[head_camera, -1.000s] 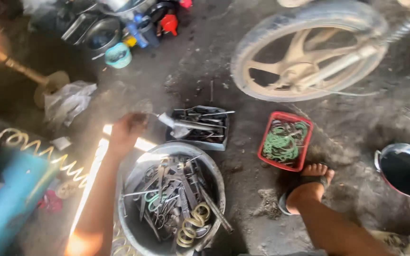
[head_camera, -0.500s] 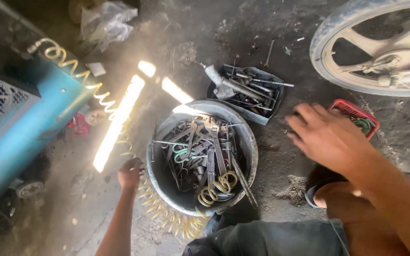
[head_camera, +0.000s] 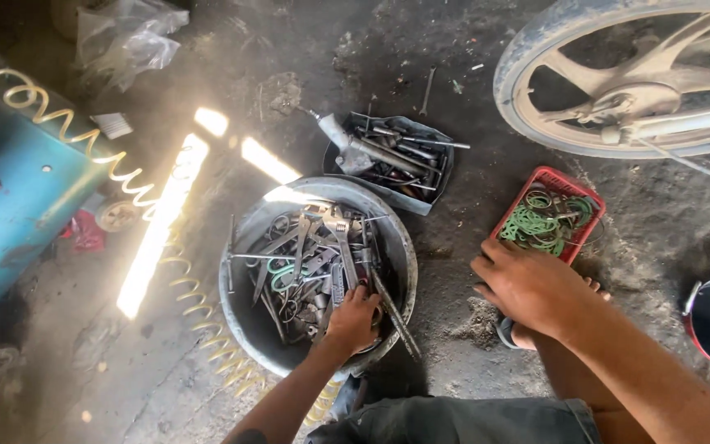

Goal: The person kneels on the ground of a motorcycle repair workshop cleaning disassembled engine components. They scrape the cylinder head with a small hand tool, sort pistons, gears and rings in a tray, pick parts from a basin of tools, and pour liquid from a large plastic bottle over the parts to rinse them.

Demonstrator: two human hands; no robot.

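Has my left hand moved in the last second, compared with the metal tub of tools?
Yes. The left hand has come from the floor beyond the metal tub into it, over the near rim, and now rests among the tools.

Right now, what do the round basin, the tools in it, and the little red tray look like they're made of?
The round basin looks like dull grey metal, scuffed. The tools look like bare steel, glinting where sunlit. The red tray is probably plastic, given its uniform bright colour.

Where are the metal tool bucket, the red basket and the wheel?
Metal tool bucket [head_camera: 250, 238]: head view, left rim.
Red basket [head_camera: 549, 174]: head view, top edge.
Wheel [head_camera: 536, 49]: head view, tyre's upper left.
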